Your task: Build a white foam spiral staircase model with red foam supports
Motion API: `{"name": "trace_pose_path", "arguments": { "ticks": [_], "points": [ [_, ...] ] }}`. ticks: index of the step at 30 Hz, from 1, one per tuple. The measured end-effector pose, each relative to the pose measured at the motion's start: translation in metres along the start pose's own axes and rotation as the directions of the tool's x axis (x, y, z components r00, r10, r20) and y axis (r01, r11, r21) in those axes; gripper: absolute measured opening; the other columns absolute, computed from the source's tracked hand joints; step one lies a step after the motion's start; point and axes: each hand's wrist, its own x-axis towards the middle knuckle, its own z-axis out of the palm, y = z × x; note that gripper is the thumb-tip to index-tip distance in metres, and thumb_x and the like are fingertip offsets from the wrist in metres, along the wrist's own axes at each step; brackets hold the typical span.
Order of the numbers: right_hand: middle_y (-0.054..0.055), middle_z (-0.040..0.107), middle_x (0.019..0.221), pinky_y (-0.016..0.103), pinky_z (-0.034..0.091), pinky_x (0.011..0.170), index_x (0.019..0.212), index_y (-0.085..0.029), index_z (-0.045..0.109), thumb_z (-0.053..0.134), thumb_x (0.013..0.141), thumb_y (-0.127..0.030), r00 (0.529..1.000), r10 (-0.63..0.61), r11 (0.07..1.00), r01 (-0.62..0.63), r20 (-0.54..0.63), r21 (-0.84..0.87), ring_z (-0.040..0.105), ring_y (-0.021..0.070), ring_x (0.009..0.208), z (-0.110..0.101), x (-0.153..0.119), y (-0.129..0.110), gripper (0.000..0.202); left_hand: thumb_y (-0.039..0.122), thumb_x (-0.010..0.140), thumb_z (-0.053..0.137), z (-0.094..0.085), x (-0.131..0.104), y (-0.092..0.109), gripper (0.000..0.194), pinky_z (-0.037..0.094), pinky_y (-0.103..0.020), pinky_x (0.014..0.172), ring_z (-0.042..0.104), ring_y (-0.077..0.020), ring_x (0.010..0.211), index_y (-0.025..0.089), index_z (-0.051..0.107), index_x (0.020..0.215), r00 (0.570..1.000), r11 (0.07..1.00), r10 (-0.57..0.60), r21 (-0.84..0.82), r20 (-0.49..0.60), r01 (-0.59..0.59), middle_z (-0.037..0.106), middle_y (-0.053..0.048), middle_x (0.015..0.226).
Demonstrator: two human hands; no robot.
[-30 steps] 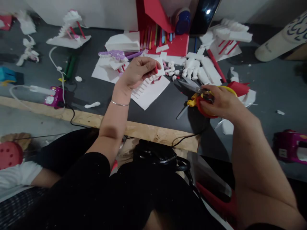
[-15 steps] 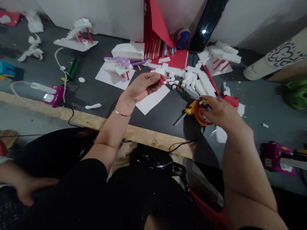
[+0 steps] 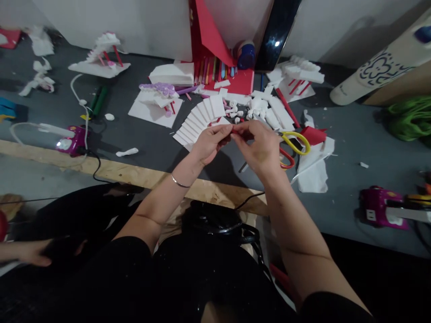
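Observation:
My left hand (image 3: 213,142) and my right hand (image 3: 258,146) meet in front of me over the table. Between their fingertips is a small red piece (image 3: 235,131), mostly covered by the fingers; its material cannot be made out. Both hands are closed in a pinch on it. Beside my right hand lie scissors (image 3: 296,142) with one yellow and one red handle, their blades partly hidden. Just beyond my left hand is a fan-like row of white strips (image 3: 198,119), like small steps. Small white rolled bits (image 3: 232,107) lie behind the fingertips.
White models on red posts stand at the left (image 3: 107,53), middle (image 3: 156,101) and right (image 3: 299,74). Purple glue guns lie at left (image 3: 72,140) and right (image 3: 382,208). A white bottle (image 3: 373,67) leans at the back right. Another person's hand (image 3: 33,253) is at lower left.
My right hand has left the scissors and moved left to the red piece in my left hand. The scissors now lie on the table. The view has shifted, showing more of the white strips.

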Motion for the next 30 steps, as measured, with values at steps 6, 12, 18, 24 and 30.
{"name": "trace_pose_path", "arguments": {
  "ticks": [6, 12, 18, 24, 30],
  "points": [
    [0.003, 0.076, 0.081, 0.031, 0.054, 0.068, 0.086, -0.022, 0.068, 0.065, 0.089, -0.026, 0.984, 0.159, 0.984, -0.165, 0.076, 0.072, 0.069, 0.0172, 0.071, 0.008, -0.013, 0.006, 0.006, 0.028, 0.08, 0.09, -0.003, -0.01, -0.008, 0.021, 0.048, -0.023, 0.071, 0.059, -0.0085, 0.068, 0.018, 0.072, 0.075, 0.967, 0.932, 0.229, 0.312, -0.114, -0.184, 0.068, 0.003, 0.071],
    [0.005, 0.077, 0.086, 0.033, 0.052, 0.072, 0.088, -0.023, 0.071, 0.068, 0.087, -0.023, 0.961, 0.178, 0.982, -0.187, 0.212, 0.024, 0.07, 0.0201, 0.078, 0.014, -0.014, 0.007, 0.003, 0.044, 0.086, 0.084, -0.013, -0.024, -0.003, 0.028, 0.05, -0.029, 0.073, 0.061, -0.0146, 0.07, 0.022, 0.07, 0.075, 0.947, 0.73, 0.314, 0.655, -0.065, -0.197, 0.07, -0.001, 0.074],
    [0.005, 0.073, 0.088, 0.034, 0.05, 0.079, 0.085, -0.022, 0.069, 0.069, 0.084, -0.02, 0.977, 0.15, 0.988, -0.154, 0.149, 0.014, 0.064, 0.02, 0.082, 0.035, 0.004, 0.02, 0.002, 0.06, 0.075, 0.089, -0.061, -0.017, 0.016, 0.064, 0.044, -0.047, 0.117, 0.057, -0.0342, 0.133, 0.027, 0.065, 0.125, 0.856, 0.313, 0.511, 0.945, -0.079, -0.1, 0.068, -0.012, 0.136],
    [0.001, 0.068, 0.079, 0.031, 0.045, 0.074, 0.087, -0.02, 0.065, 0.061, 0.085, -0.013, 0.957, 0.215, 0.966, -0.238, 0.194, 0.102, 0.057, 0.0162, 0.072, 0.071, 0.02, 0.031, 0.008, 0.064, 0.071, 0.089, -0.092, 0.009, 0.016, 0.095, 0.027, -0.057, 0.131, 0.033, -0.0417, 0.158, 0.026, 0.051, 0.149, 0.908, 0.159, 0.418, 0.986, -0.016, -0.056, 0.046, -0.018, 0.163],
    [0.004, 0.072, 0.085, 0.032, 0.045, 0.075, 0.092, -0.019, 0.07, 0.059, 0.083, -0.008, 0.967, 0.182, 0.982, -0.189, 0.176, 0.023, 0.062, 0.0183, 0.076, 0.097, 0.031, 0.039, 0.018, 0.066, 0.078, 0.081, -0.095, 0.019, 0.012, 0.085, 0.025, -0.054, 0.133, 0.038, -0.0394, 0.156, 0.026, 0.052, 0.147, 0.905, 0.202, 0.426, 0.972, 0.023, -0.12, 0.052, -0.017, 0.158]
  ]
}}
